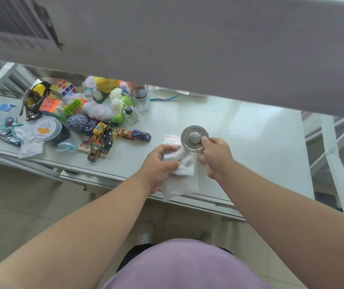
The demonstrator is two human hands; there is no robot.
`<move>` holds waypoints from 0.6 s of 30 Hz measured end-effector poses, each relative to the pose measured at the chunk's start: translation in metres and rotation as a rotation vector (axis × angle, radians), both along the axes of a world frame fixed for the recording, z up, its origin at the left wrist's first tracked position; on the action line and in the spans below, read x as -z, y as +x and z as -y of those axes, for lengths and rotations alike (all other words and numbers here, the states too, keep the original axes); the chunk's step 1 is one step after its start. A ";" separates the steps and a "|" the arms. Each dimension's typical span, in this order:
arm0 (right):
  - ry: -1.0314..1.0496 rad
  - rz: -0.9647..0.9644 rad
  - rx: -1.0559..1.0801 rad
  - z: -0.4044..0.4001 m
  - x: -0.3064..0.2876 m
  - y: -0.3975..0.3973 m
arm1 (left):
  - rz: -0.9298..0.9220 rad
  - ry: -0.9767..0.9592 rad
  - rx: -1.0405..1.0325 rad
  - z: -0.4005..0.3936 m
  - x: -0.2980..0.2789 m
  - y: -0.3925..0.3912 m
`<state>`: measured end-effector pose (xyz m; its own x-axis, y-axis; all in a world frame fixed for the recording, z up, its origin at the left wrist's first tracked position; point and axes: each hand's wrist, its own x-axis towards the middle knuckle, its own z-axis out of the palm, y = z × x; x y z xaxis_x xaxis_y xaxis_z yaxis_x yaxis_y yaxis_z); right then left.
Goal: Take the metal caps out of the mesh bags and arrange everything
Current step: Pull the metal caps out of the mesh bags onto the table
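At centre frame my right hand (215, 157) has its fingers (205, 140) pinched on the metal cap (192, 138), raised above the bench (250, 142); my left hand (158, 163) is clenched on the white mesh bag (182, 163), just left of it, toys (100, 138) heaped at the left

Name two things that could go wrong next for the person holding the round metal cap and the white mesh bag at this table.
1. The right hand pinches the metal cap only at its rim, so it could slip and drop onto the table.
2. The white mesh bag in the left hand hangs at the table's near edge and may slide off if released.
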<state>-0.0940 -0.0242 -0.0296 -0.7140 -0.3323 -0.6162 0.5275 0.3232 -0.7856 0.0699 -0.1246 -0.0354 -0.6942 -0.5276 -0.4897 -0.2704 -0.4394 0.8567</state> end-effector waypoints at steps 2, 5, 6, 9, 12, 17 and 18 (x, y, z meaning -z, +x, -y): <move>0.045 -0.033 0.007 0.006 0.003 -0.009 | 0.035 -0.053 -0.037 0.002 -0.001 0.004; 0.102 -0.037 0.045 0.009 0.010 -0.030 | 0.058 -0.085 -0.092 0.008 -0.001 0.009; 0.097 -0.035 0.062 0.010 0.014 -0.038 | 0.061 -0.083 -0.106 0.009 -0.001 0.011; 0.034 -0.023 0.074 0.009 0.023 -0.055 | 0.060 -0.082 -0.128 0.013 -0.002 0.014; 0.010 0.018 0.048 0.000 0.028 -0.062 | 0.055 -0.067 -0.130 0.013 -0.001 0.015; -0.022 0.007 -0.055 -0.025 0.023 -0.032 | 0.006 -0.001 -0.105 0.013 0.001 0.013; -0.056 0.031 -0.108 -0.029 0.022 -0.020 | 0.001 0.009 -0.099 0.013 0.001 0.013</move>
